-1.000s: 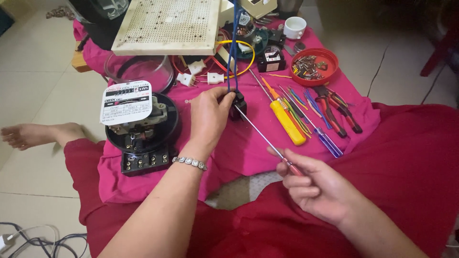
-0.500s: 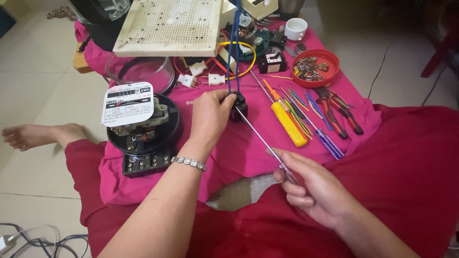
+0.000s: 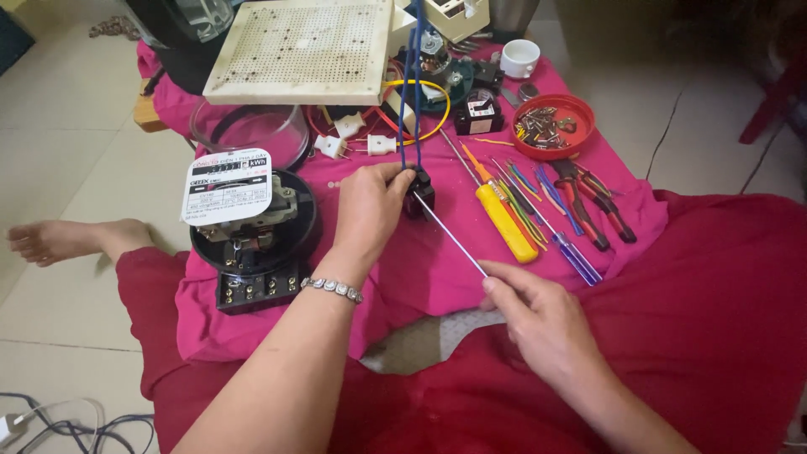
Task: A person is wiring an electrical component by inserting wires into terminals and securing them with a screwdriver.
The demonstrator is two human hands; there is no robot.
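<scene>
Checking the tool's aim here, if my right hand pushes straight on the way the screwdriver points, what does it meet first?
The right hand holds a thin screwdriver aimed up-left. Its tip already seems to meet the small black part pinched by the left hand, under the blue wires. Depth is unclear.

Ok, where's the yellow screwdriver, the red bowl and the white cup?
yellow screwdriver (image 3: 503, 221), head view, middle of its yellow handle.
red bowl (image 3: 583, 139), head view, right rim.
white cup (image 3: 519, 59), head view, its side wall.

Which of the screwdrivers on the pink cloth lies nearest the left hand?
The yellow-handled screwdriver, just right of the left hand. The slimmer blue-handled screwdriver lies farther right, beside the red-handled pliers.
</scene>
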